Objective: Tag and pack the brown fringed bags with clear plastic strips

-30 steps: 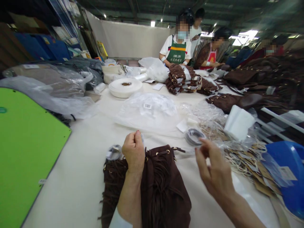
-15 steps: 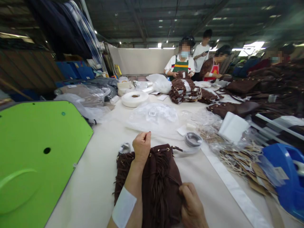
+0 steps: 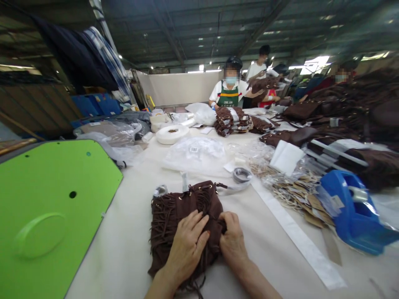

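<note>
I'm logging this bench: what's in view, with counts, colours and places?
fringed bag: one, dark brown, under both hands
table: one, cream, below
board: one, green, left
roll: one, white, far middle
barcoded plastic: one, whitish, middle
coils: apparently two, grey, past fringed bag
tags: many, brown, right
tape dispenser: one, blue, right
strip: one, white, right
stack: one, brown, far middle
heap: one, brown, far right
people: at least three, varied clothes, beyond table
left hand: one, bare, flat on fringed bag
right hand: one, bare, curled at bag's right edge

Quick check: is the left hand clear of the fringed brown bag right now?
No, the left hand lies palm-down on the front of the fringed brown bag.
</note>
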`<action>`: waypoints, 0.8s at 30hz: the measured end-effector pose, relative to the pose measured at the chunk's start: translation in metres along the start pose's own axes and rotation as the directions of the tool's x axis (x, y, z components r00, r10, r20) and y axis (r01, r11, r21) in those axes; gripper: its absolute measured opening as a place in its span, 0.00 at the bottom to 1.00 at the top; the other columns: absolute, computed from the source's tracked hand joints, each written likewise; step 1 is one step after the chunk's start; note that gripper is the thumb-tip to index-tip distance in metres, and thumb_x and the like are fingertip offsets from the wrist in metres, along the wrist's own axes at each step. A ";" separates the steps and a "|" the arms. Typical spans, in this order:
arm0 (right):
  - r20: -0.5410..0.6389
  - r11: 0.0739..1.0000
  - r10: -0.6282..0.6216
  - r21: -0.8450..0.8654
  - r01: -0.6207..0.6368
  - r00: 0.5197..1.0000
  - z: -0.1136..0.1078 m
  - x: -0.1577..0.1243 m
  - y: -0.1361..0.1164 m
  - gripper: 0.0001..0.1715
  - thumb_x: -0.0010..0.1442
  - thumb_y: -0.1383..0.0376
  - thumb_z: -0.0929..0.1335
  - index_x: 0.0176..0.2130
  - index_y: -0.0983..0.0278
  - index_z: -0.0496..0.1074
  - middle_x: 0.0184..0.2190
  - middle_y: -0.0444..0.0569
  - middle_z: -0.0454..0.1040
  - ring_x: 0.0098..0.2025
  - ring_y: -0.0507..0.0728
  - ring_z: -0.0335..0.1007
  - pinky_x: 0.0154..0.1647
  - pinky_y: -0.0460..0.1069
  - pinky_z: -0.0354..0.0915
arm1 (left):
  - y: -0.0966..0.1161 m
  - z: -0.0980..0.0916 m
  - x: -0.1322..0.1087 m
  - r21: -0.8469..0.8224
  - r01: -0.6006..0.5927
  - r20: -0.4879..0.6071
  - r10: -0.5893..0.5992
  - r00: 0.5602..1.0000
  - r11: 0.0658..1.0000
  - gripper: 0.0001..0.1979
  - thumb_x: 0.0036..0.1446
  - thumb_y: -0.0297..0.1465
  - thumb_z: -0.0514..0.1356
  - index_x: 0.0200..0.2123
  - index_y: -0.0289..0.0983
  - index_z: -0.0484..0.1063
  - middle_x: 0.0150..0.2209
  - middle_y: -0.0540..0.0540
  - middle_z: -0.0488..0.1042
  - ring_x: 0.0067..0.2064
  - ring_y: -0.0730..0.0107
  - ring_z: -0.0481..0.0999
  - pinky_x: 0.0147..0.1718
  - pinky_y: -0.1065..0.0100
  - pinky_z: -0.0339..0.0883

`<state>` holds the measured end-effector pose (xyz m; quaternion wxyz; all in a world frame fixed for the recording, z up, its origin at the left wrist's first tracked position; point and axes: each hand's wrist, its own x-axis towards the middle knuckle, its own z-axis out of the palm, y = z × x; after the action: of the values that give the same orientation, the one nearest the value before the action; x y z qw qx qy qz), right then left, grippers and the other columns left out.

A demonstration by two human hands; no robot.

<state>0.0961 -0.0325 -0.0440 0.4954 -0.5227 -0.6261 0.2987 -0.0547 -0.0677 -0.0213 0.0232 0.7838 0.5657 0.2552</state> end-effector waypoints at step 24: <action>0.241 0.880 -0.346 -0.253 0.403 0.907 -0.026 0.029 -0.059 0.26 0.62 0.60 0.58 0.57 0.66 0.61 0.61 0.57 0.58 0.65 0.61 0.43 0.63 0.64 0.41 | 0.003 0.006 -0.004 0.193 -0.098 0.255 0.047 0.966 0.976 0.33 0.59 0.41 0.53 0.63 0.34 0.46 0.63 0.39 0.52 0.64 0.54 0.51 0.58 0.50 0.55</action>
<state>0.1003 -0.0247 0.0262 0.3983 -0.4289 -0.7973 0.1476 -0.0502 -0.0712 -0.0276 0.0041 0.8281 0.5523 0.0959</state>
